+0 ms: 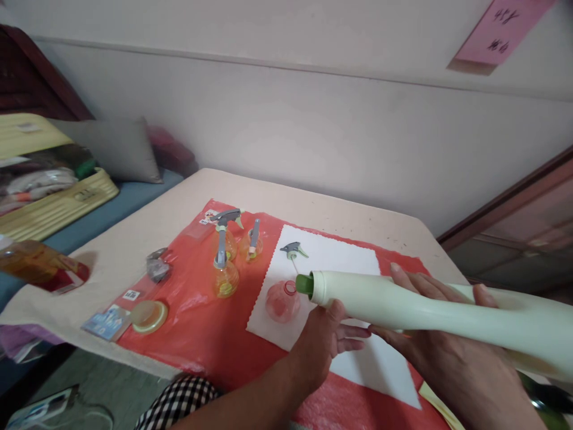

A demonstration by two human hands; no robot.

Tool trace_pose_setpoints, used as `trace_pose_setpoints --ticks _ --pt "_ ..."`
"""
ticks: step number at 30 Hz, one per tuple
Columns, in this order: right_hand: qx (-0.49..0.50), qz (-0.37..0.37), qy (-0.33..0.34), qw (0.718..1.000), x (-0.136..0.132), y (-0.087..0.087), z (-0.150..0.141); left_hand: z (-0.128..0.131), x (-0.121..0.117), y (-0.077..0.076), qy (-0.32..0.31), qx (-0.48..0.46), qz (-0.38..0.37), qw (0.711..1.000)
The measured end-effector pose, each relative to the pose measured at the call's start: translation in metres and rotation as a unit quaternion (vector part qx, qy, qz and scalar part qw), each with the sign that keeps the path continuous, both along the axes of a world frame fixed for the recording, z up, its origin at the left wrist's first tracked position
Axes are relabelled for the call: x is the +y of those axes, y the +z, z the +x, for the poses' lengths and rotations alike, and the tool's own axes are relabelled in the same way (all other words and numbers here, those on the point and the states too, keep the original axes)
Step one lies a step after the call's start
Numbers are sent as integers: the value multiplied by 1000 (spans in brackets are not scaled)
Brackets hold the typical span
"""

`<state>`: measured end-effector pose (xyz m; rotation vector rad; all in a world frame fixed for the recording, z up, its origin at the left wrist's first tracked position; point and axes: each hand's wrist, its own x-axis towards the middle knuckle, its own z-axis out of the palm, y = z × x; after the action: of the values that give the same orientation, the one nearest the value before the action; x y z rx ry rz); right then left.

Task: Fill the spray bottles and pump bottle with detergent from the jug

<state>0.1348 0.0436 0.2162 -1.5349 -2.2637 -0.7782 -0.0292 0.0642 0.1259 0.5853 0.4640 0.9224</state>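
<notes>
My right hand (465, 358) is wrapped around a pale green plastic jug (380, 292) with a long neck, held tilted nearly level. A darker green piece (305, 284) shows in its mouth. Under the neck, my left hand (322, 340) supports it near the mouth, thumb against the side and fingers stretched out. Just left of the mouth is an uncapped pink round bottle (282, 303) on a white sheet (340, 245). A grey and green spray head (293, 248) with a thin tube lies behind that bottle. The far right of the jug is cut off.
Several yellow-orange spray bottles (226, 279) stand on red plastic sheeting (192, 322). Left of them are a round lidded container (149, 315), a blue packet (105, 322) and a small grey bundle (158, 266). A drink bottle (42, 263) is at the table's left edge. A wall (313, 131) rises behind.
</notes>
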Motion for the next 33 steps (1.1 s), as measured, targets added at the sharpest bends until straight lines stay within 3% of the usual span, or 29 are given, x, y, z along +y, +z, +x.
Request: trace_pose_setpoints --ticks 19,33 --pt "-29 12 -8 999 3 -8 5 1 -1 -1 -1 0 -35 999" --pt "-36 0 -10 999 1 -4 2 3 -2 -1 0 -16 -43 999"
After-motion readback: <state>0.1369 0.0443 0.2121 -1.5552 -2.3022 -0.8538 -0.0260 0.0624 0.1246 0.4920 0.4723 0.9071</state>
